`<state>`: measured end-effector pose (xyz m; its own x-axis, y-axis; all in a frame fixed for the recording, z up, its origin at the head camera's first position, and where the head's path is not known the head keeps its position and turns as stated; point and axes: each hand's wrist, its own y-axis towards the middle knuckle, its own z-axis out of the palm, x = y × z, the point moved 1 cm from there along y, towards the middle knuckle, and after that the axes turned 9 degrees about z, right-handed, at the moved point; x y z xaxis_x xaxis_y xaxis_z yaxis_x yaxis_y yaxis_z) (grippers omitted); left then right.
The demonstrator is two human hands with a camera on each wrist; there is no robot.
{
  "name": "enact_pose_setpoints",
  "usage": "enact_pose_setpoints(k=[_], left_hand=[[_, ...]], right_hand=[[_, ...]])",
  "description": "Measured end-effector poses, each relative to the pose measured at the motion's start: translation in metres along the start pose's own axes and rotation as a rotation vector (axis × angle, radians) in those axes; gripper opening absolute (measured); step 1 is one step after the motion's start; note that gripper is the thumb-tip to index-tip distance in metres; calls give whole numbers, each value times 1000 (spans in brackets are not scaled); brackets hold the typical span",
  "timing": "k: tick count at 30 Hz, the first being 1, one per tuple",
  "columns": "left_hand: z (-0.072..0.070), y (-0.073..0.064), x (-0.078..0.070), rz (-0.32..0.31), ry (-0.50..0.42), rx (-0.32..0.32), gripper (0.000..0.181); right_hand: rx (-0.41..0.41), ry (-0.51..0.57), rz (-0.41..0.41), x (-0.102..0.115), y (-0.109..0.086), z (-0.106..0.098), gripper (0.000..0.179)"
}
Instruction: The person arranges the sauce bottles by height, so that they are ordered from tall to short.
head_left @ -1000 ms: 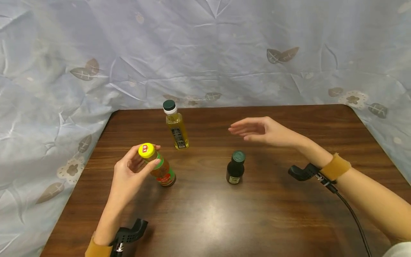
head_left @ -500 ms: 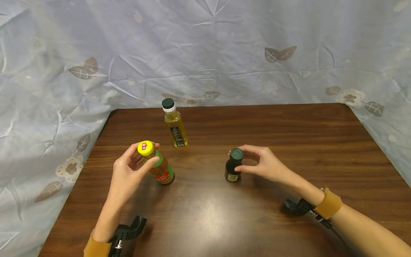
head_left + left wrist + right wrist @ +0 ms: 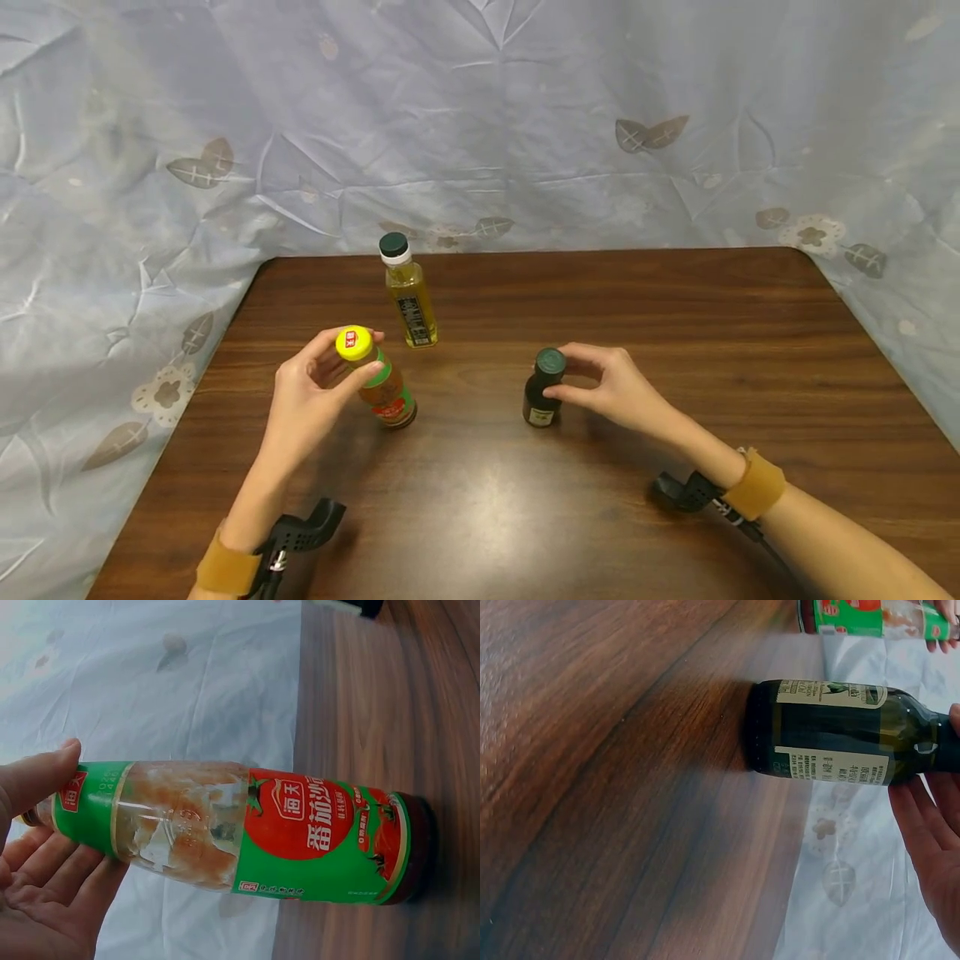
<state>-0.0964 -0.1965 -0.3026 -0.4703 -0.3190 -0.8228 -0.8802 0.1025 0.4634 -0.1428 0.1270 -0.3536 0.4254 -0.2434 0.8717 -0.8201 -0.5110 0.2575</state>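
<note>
The left hand (image 3: 303, 393) grips a yellow-capped bottle (image 3: 390, 393) near its neck, left of centre in the head view. The right hand (image 3: 613, 388) grips a dark bottle (image 3: 538, 402) likewise, slightly right of centre.

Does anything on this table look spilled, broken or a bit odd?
No spill or breakage shows. One slight oddity: reddish-brown sauce clings in patches to the clear middle of the yellow-capped bottle, leaving it looking smeared.

Two mustard-yellow wristbands (image 3: 756, 485) with black, curved wrist cameras (image 3: 306, 530), silvery connectors (image 3: 279, 561) and dark cabling (image 3: 777, 557)
</note>
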Motion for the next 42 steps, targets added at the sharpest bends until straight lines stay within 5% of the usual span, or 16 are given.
enact_pose_setpoints(k=[12, 23, 27, 35, 42], left_hand=[[61, 61, -15, 152, -117, 128, 35], [117, 107, -14, 171, -134, 204, 38], [131, 118, -7, 162, -134, 218, 39], [151, 131, 31, 149, -87, 221, 40], [149, 127, 8, 126, -85, 249, 40]], right_hand=[[-10, -2, 33, 1, -1, 0, 31], [-7, 4, 21, 2, -1, -2, 31], [-5, 14, 27, 1, -2, -2, 30], [12, 36, 28, -18, -3, 0, 30], [3, 19, 10, 1, -4, -2, 31]])
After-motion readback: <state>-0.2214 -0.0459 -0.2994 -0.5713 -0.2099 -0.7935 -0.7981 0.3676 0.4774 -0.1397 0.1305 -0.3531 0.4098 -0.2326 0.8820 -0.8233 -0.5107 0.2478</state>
